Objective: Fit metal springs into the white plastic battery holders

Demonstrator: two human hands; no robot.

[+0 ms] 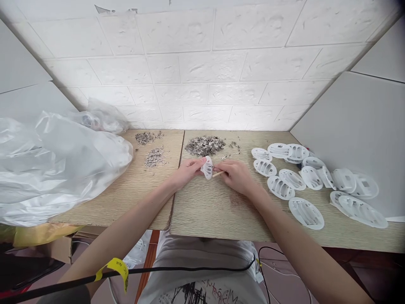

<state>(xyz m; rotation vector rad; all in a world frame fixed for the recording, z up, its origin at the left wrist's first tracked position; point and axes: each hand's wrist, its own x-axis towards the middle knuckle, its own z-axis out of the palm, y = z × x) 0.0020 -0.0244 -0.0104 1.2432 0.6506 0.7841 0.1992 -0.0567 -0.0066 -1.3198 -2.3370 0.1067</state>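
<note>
left hand (pixel 189 168) grips white part (pixel 208 167) — probably plastic

Both forearms stretched forward, left hand (pixel 189 169) fingers pinched, right hand (pixel 236 175) curled, nearly meeting

One camera, worn on the head, looks forward and down over a wooden table (pixel 218 211) toward a white brick wall (pixel 196 71) at the far side. It sits close; both forearms enter from the near edge.
</note>
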